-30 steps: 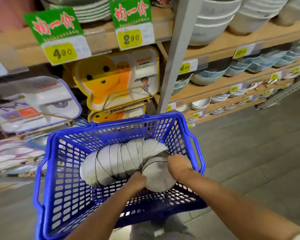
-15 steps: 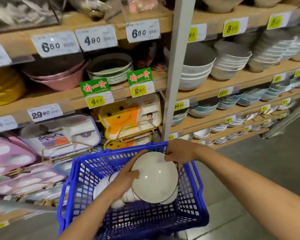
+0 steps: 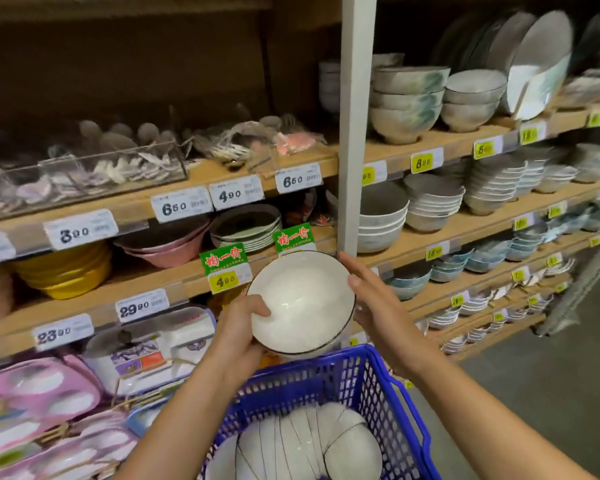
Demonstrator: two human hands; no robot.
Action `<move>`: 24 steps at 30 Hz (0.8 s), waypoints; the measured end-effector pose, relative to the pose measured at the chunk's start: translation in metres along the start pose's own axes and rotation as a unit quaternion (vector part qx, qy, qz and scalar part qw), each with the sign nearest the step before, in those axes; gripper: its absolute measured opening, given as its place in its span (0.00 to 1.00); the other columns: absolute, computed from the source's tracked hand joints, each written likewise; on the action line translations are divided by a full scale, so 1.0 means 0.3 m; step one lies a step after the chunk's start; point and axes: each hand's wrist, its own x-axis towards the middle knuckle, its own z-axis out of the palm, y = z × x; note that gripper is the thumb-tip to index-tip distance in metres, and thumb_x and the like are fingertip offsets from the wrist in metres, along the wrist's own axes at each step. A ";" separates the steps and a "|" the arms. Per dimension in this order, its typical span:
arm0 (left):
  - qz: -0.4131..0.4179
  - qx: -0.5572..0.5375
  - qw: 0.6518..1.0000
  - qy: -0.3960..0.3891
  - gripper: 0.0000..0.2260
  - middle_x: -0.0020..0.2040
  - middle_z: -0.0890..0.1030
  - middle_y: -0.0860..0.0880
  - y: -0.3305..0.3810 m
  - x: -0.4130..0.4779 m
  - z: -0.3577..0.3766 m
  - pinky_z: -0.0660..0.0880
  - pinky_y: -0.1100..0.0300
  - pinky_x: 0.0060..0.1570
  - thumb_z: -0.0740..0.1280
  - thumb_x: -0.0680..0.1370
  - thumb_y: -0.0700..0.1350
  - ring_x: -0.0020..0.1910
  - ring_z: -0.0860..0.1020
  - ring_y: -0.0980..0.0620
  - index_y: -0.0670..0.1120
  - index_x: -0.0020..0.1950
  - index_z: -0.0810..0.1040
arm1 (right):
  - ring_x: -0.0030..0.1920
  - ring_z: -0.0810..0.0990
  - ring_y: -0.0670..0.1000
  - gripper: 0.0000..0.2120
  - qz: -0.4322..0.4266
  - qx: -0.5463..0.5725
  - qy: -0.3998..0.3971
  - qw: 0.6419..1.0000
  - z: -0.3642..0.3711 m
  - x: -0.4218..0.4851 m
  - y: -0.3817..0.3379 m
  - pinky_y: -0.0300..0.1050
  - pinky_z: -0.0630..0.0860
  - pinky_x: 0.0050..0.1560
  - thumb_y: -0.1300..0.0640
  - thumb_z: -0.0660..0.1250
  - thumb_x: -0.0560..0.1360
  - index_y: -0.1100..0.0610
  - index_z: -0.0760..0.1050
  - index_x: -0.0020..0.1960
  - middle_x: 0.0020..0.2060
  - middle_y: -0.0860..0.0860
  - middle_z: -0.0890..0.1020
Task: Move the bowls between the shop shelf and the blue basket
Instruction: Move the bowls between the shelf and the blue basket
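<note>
bowl [image 3: 300, 301] lifted above basket [image 3: 388, 393], fingers [image 3: 257, 308] gripping rim

The bowl [image 3: 300, 303] is showing white with a thin dark rim line. The basket [image 3: 388, 386] is showing blue lattice, and stacked shelf bowls [image 3: 63, 271] are glowing yellow

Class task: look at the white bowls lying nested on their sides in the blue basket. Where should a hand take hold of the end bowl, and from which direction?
Grip the end bowl by its dark rim, reaching down from above through the blue basket's open top. The row lies on its side, so the rounded bottom offers little purchase; the rim's upper edge lets fingers hook inside and peel it off.
</note>
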 end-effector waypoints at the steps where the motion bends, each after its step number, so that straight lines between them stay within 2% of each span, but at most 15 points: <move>1: -0.004 -0.006 1.000 0.007 0.21 0.48 0.84 0.44 0.014 -0.006 0.017 0.78 0.54 0.37 0.59 0.62 0.36 0.45 0.80 0.41 0.46 0.52 0.80 | 0.62 0.74 0.36 0.19 -0.018 0.028 0.013 0.999 0.026 -0.018 0.002 0.37 0.72 0.60 0.44 0.63 0.75 0.34 0.70 0.65 0.62 0.33 0.76; 4: -0.011 0.001 1.000 0.010 0.19 0.54 0.82 0.41 0.032 -0.028 0.081 0.76 0.46 0.50 0.58 0.67 0.34 0.53 0.78 0.37 0.43 0.55 0.79 | 0.60 0.77 0.42 0.22 -0.065 0.057 0.096 0.992 0.077 -0.049 0.004 0.40 0.77 0.55 0.46 0.62 0.72 0.37 0.70 0.66 0.61 0.40 0.78; 6: -0.008 0.008 1.000 0.003 0.19 0.54 0.82 0.42 0.025 -0.048 0.129 0.75 0.45 0.54 0.59 0.70 0.37 0.54 0.78 0.38 0.45 0.58 0.78 | 0.58 0.78 0.45 0.22 -0.067 0.083 0.163 0.981 0.080 -0.058 -0.010 0.40 0.78 0.49 0.47 0.61 0.70 0.39 0.73 0.64 0.59 0.43 0.79; 9: 0.004 -0.005 1.000 -0.010 0.12 0.45 0.85 0.46 0.000 -0.074 0.214 0.76 0.53 0.43 0.60 0.73 0.40 0.46 0.80 0.42 0.46 0.53 0.78 | 0.57 0.79 0.49 0.19 -0.058 0.134 0.221 0.964 0.035 -0.077 -0.046 0.47 0.78 0.53 0.49 0.59 0.69 0.40 0.79 0.57 0.55 0.45 0.82; 11: 0.009 -0.017 0.999 -0.026 0.11 0.40 0.86 0.48 -0.024 -0.084 0.285 0.76 0.55 0.39 0.60 0.73 0.42 0.43 0.81 0.45 0.46 0.52 0.78 | 0.57 0.79 0.51 0.16 -0.050 0.149 0.248 0.956 -0.018 -0.098 -0.066 0.51 0.77 0.56 0.51 0.59 0.72 0.40 0.80 0.54 0.52 0.44 0.83; 14: 0.008 -0.019 0.999 -0.033 0.12 0.41 0.86 0.47 -0.071 -0.096 0.407 0.78 0.56 0.37 0.60 0.73 0.43 0.39 0.84 0.46 0.45 0.52 0.79 | 0.58 0.78 0.54 0.17 -0.036 0.144 0.271 0.951 -0.125 -0.137 -0.099 0.56 0.76 0.59 0.55 0.56 0.76 0.43 0.80 0.56 0.54 0.47 0.83; 17: 0.006 -0.032 0.999 -0.025 0.16 0.50 0.85 0.42 -0.133 -0.107 0.558 0.78 0.53 0.43 0.60 0.72 0.43 0.47 0.82 0.43 0.44 0.57 0.79 | 0.59 0.78 0.56 0.16 -0.029 0.140 0.288 0.947 -0.269 -0.183 -0.145 0.60 0.74 0.63 0.55 0.57 0.75 0.46 0.79 0.57 0.57 0.52 0.81; 19: 0.002 -0.041 0.999 -0.017 0.16 0.52 0.84 0.41 -0.176 -0.118 0.664 0.76 0.51 0.45 0.60 0.72 0.43 0.49 0.80 0.41 0.44 0.57 0.79 | 0.60 0.77 0.56 0.17 -0.025 0.136 0.294 0.946 -0.368 -0.212 -0.182 0.61 0.72 0.64 0.52 0.58 0.71 0.45 0.79 0.56 0.58 0.52 0.80; 21: 0.001 -0.047 0.999 -0.018 0.14 0.50 0.84 0.41 -0.217 -0.127 0.773 0.75 0.51 0.45 0.60 0.72 0.43 0.49 0.80 0.40 0.45 0.54 0.80 | 0.60 0.77 0.57 0.19 -0.020 0.131 0.294 0.946 -0.473 -0.238 -0.216 0.61 0.73 0.63 0.50 0.59 0.68 0.46 0.79 0.56 0.58 0.53 0.80; 24: -0.001 -0.052 0.998 -0.021 0.13 0.49 0.83 0.42 -0.278 -0.135 0.941 0.75 0.52 0.42 0.60 0.72 0.44 0.48 0.79 0.40 0.46 0.52 0.80 | 0.58 0.78 0.58 0.14 -0.020 0.122 0.293 0.948 -0.652 -0.267 -0.253 0.58 0.75 0.57 0.54 0.57 0.74 0.46 0.80 0.51 0.55 0.54 0.81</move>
